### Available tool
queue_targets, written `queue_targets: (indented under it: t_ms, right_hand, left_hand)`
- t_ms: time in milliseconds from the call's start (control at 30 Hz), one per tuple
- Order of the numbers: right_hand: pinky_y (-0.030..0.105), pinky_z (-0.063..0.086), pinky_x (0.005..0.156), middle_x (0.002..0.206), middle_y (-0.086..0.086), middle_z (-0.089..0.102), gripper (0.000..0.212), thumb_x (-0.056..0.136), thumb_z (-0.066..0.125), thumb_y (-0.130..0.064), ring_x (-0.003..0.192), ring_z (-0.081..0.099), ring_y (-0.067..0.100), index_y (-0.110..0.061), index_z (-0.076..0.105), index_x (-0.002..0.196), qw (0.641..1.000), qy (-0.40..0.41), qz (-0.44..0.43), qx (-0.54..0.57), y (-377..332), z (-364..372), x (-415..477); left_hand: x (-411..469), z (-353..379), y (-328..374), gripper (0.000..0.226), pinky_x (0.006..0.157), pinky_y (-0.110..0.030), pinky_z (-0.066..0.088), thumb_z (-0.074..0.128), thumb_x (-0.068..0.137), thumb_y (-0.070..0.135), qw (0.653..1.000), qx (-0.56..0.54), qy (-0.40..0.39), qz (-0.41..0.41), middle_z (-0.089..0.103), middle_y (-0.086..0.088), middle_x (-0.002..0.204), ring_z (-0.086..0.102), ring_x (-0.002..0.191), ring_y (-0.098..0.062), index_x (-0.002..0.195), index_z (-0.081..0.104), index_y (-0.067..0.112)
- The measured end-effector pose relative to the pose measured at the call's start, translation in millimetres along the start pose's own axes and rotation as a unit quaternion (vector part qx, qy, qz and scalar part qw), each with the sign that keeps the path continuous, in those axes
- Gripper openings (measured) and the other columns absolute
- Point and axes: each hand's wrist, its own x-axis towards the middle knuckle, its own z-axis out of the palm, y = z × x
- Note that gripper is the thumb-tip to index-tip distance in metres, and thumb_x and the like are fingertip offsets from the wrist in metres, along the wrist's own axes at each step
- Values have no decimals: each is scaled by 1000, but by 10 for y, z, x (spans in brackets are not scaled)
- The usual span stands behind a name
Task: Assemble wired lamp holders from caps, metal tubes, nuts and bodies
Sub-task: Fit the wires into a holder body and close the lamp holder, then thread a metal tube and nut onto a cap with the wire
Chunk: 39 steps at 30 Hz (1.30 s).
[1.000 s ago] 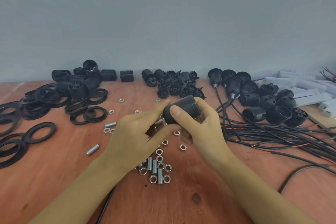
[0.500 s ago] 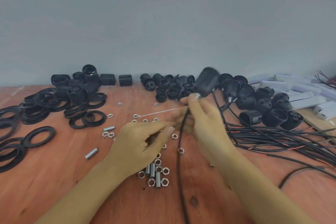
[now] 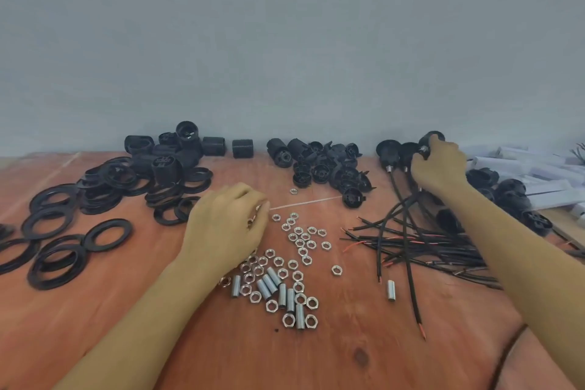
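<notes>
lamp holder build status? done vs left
Done: a few wired holders lie in a pile at the far right. In hand: the right hand grips another assembled holder at that pile. The left hand is curled over the loose nuts, and what it holds is hidden. Left: plenty, judging by the many metal tubes, caps and bare wires lying unused.

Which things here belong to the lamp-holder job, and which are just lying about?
Job: wired lamp holder in the right hand; nuts by the left hand; metal tubes; caps pile; threaded bodies; loose wires.
Lying about: black rings, far left; white boxes, far right.
</notes>
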Motion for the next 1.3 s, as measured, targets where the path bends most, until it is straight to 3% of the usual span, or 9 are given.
queue_targets:
  t_ms: [133, 267, 433, 533, 700, 833, 1033, 1200, 1300]
  right_hand:
    - [49, 25, 116, 144, 25, 45, 54, 95, 50, -19, 139, 33, 39, -2, 40, 146, 990, -1, -127, 62, -266, -6, -376]
    - [41, 27, 118, 144, 18, 49, 51, 95, 56, -17, 138, 39, 30, -6, 47, 144, 964, -20, -211, 162, -555, 14, -905]
    - [37, 25, 119, 149, 7, 44, 47, 97, 55, -23, 142, 32, 23, -17, 48, 144, 954, -86, -233, 170, -584, 231, -1291]
    - [30, 22, 116, 145, 2, 49, 42, 97, 56, -26, 139, 33, 20, -17, 55, 139, 956, -77, -268, 93, -471, 357, -1388]
    - [35, 36, 107, 131, -12, 62, 36, 95, 59, -40, 124, 48, 14, -28, 65, 128, 923, -146, -353, 35, -436, 404, -1501]
    - [31, 39, 100, 121, -11, 68, 28, 96, 62, -32, 112, 55, 12, -26, 69, 122, 922, -136, -359, 49, -435, 394, -1499]
    - [35, 47, 90, 103, -6, 67, 25, 93, 66, -20, 95, 58, 13, -20, 71, 117, 926, -139, -335, 102, -385, 406, -1481]
    - [40, 43, 98, 121, 2, 65, 32, 91, 65, -20, 113, 53, 24, -15, 68, 122, 956, -24, -281, 76, -323, 353, -1378]
    - [40, 39, 100, 130, 0, 59, 41, 91, 63, -30, 119, 51, 27, -21, 62, 131, 975, -19, -223, 2, -269, 307, -1332]
  left_hand:
    - [2, 48, -136, 21, 88, -46, 44, 70, 85, 22, 992, 79, -38, -92, 69, -9, 112, 62, 101, -35, 103, 74, 13]
    - [-13, 15, -293, 36, 99, -49, 36, 58, 89, 32, 957, 148, -126, -214, 54, -13, 138, 49, 121, -38, 121, 65, 19]
    - [11, -29, -395, 36, 90, -48, 44, 58, 90, 27, 951, 129, -151, -236, 63, -10, 124, 53, 110, -38, 125, 64, 16]
    - [31, -35, -378, 28, 87, -47, 47, 60, 90, 20, 960, 108, -143, -213, 67, -12, 113, 56, 100, -39, 114, 70, 12]
    - [27, -45, -283, 25, 76, -42, 48, 62, 92, 27, 977, 33, -97, -185, 69, -11, 98, 62, 93, -36, 109, 72, 12]
    - [16, -32, -196, 36, 88, -40, 49, 68, 89, 34, 983, -17, -100, -151, 71, -6, 112, 64, 105, -28, 121, 68, 17]
    - [-2, -36, -85, 34, 81, -43, 57, 71, 86, 39, 989, -62, -78, -110, 73, 0, 108, 69, 97, -24, 114, 72, 20]
    - [4, -32, -48, 33, 80, -43, 58, 73, 84, 38, 987, -101, -73, -105, 75, 2, 101, 71, 91, -18, 112, 73, 19]
    - [2, -30, -41, 22, 76, -41, 58, 73, 86, 30, 988, -99, -66, -95, 75, 4, 95, 70, 86, -17, 106, 75, 20]
